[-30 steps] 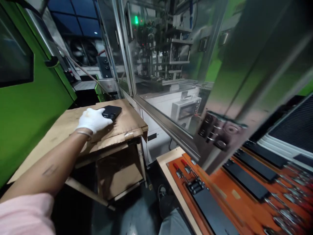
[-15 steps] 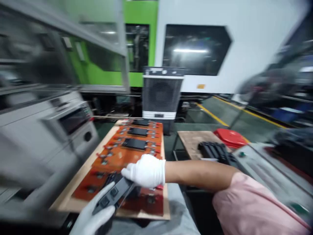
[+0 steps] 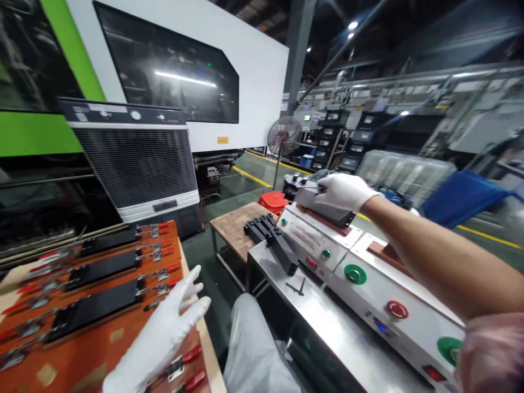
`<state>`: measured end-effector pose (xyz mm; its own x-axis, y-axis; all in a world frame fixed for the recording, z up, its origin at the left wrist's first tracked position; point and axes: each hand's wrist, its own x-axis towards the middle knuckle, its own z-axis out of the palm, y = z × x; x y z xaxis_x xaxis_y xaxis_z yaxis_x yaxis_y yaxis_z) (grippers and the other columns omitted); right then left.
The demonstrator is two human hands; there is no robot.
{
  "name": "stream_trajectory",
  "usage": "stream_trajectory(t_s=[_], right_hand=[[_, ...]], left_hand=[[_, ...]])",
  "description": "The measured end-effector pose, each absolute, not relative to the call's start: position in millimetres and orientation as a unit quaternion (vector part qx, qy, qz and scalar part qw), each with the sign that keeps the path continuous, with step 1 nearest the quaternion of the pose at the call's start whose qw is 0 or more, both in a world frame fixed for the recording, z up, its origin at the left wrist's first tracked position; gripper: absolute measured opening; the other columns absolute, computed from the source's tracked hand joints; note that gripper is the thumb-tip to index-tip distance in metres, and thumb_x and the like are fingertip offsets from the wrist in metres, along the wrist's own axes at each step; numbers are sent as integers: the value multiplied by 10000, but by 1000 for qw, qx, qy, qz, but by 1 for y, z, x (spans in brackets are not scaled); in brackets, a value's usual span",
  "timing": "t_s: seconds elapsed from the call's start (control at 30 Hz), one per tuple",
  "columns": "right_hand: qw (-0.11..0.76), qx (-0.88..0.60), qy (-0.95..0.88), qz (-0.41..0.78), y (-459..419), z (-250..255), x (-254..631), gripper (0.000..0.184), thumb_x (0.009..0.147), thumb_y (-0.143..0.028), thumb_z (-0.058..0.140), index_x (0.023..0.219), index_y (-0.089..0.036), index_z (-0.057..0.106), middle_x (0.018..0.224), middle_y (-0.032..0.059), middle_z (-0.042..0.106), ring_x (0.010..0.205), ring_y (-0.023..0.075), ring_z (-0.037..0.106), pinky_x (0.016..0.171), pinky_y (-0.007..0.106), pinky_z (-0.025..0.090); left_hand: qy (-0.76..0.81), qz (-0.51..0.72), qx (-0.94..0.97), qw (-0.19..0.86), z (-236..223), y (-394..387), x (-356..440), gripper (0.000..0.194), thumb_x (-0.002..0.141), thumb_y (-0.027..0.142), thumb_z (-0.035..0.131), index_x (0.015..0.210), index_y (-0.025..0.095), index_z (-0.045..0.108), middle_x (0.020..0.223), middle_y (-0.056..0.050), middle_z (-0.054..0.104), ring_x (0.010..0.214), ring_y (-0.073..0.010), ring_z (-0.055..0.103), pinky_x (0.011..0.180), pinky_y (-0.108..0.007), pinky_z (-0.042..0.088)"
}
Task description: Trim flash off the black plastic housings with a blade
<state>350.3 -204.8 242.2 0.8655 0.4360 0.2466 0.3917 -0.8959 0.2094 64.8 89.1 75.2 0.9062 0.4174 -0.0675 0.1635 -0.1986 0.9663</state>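
My right hand (image 3: 344,191), in a white glove, reaches out to the top of a steel machine (image 3: 327,305) and closes on a dark flat plastic part (image 3: 317,199) lying on the machine's raised block. My left hand (image 3: 164,333), also gloved, hovers with fingers spread above the right edge of an orange clamp board (image 3: 82,349). It holds nothing. On the board lie black plastic strips (image 3: 98,303) held by red-handled toggle clamps (image 3: 158,270).
The machine's sloped panel carries green buttons (image 3: 355,274) and a red button (image 3: 397,309). Black parts (image 3: 270,240) are stacked on a small wooden table (image 3: 235,224) and on the machine's edge. An air cooler (image 3: 139,158), a red stool (image 3: 274,201) and a standing fan (image 3: 284,136) are behind.
The view swung from the left cardboard table to the right. The black part passed from my left hand to my right, which carried it onto the machine. My left hand is now free.
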Motion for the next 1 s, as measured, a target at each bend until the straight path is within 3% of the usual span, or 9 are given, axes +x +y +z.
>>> stream_trajectory(t_s=[0.1, 0.2, 0.27, 0.4, 0.63, 0.87, 1.0], right_hand=[[73, 984, 112, 121, -276, 263, 378, 408, 776, -442, 647, 941, -80, 736, 906, 146, 712, 785, 194, 616, 652, 301, 355], [57, 994, 27, 87, -338, 270, 375, 524, 804, -426, 533, 984, 25, 728, 843, 106, 697, 740, 127, 604, 675, 296, 348], [38, 997, -21, 57, -368, 266, 365, 518, 775, -401, 541, 1005, 23, 730, 790, 70, 695, 669, 98, 590, 666, 295, 349], [-1, 996, -88, 4, -408, 244, 350, 407, 605, -298, 765, 921, -43, 768, 703, 61, 711, 550, 109, 561, 637, 301, 366], [-57, 990, -130, -2, -448, 223, 345, 522, 571, -215, 785, 1059, -36, 738, 809, 99, 734, 621, 123, 587, 710, 310, 381], [-110, 983, -145, 5, -451, 201, 334, 234, 688, -169, 686, 851, -24, 771, 654, 51, 707, 479, 79, 544, 601, 267, 366], [-142, 966, -154, 148, -449, 179, 332, 123, 705, -181, 701, 648, -80, 745, 558, 2, 669, 414, 62, 514, 540, 224, 375]], left_hand=[[170, 73, 777, 601, 70, 81, 92, 833, 711, 585, 679, 1418, 214, 446, 1287, -170, 628, 1215, -323, 577, 1011, -461, 486], [167, 59, 768, 615, 56, 77, 121, 861, 653, 612, 709, 1378, 202, 491, 1266, -173, 641, 1191, -333, 593, 997, -472, 497], [155, 46, 760, 629, 46, 74, 142, 876, 623, 638, 714, 1350, 190, 518, 1273, -175, 636, 1184, -333, 598, 993, -466, 503], [119, -10, 781, 613, 34, 61, 178, 897, 633, 671, 680, 1360, 174, 506, 1218, -175, 664, 1186, -325, 597, 1016, -466, 483], [54, -77, 804, 587, 40, 37, 208, 844, 723, 648, 618, 1402, 177, 448, 1351, -174, 577, 1245, -297, 548, 1057, -473, 444], [59, -51, 787, 613, 16, 40, 217, 781, 691, 611, 676, 1328, 182, 533, 1342, -165, 587, 1181, -314, 598, 971, -427, 523], [51, -57, 785, 615, 10, 35, 216, 796, 712, 609, 662, 1350, 160, 509, 1365, -178, 562, 1172, -307, 600, 971, -423, 520]])
